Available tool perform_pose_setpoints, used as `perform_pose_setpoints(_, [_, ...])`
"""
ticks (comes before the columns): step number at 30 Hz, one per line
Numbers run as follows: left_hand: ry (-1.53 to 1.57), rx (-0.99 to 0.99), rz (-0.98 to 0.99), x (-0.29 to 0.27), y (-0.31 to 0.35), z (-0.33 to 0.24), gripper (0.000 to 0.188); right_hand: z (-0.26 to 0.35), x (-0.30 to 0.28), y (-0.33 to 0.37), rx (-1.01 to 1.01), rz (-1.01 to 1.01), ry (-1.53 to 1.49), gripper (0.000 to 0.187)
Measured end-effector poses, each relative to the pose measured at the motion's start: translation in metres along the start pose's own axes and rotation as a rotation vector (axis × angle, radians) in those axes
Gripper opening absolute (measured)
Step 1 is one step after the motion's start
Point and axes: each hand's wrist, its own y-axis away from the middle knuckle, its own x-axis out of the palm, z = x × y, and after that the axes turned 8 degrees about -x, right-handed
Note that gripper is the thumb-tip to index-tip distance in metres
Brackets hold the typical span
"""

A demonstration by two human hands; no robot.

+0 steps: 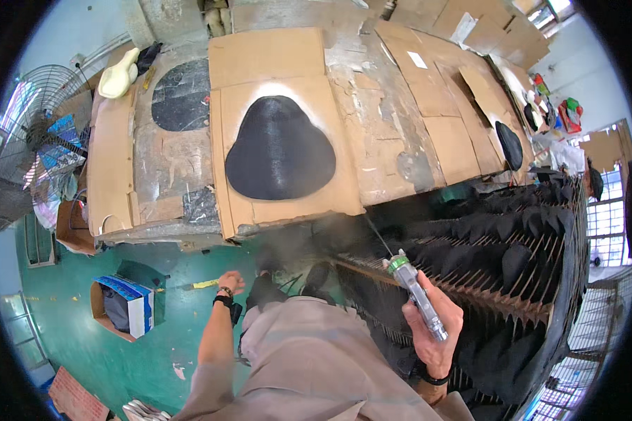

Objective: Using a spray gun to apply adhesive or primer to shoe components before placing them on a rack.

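Note:
My right hand (439,323) is wrapped round a silver spray gun (418,298) with a green ring near its front end. The gun points up and left, toward the table's front edge, and a thin dark line extends from its tip. My left hand (232,282) hangs below the table edge, fingers loosely bent and apart, with nothing visible in it. Ahead of me a black rounded three-lobed piece (281,151) lies on a cardboard sheet (267,59). A whitish haze marks the cardboard around the piece's far end. Neither hand touches the piece.
On my right stands a rack (470,281) with rows of black pieces on thin rods. A caged fan (42,133) stands at left; an open box (123,309) sits on the green floor (161,365). A cream-coloured saddle-shaped form (119,74) lies far left; another black piece (509,146) lies right.

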Motion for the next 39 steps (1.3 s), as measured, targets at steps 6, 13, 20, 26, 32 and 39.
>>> perform_pose_setpoints(6, [-0.019,-0.047,0.007,-0.004,-0.001,0.013,0.023,-0.01,-0.02,0.021,0.2,0.08,0.056,0.049])
perform_pose_setpoints(13, [-0.051,-0.126,-0.058,0.008,-0.005,0.017,0.021,0.001,-0.009,0.003,0.008,0.321,-0.123,0.062])
perform_pose_setpoints(20, [0.034,0.064,-0.041,0.018,-0.011,0.012,0.025,0.002,0.02,-0.033,-0.124,0.238,-0.129,0.054])
perform_pose_setpoints(26, [-0.048,0.081,-0.038,0.018,-0.005,0.016,0.024,-0.004,0.034,-0.05,-0.179,0.126,-0.055,0.058])
perform_pose_setpoints(32, [-0.091,0.01,-0.02,0.016,0.021,0.015,0.021,-0.011,0.034,-0.051,-0.198,0.064,0.015,0.056])
perform_pose_setpoints(39, [-0.115,-0.067,-0.068,0.012,0.014,0.022,0.023,0.008,0.024,-0.042,-0.108,0.106,0.034,0.05])
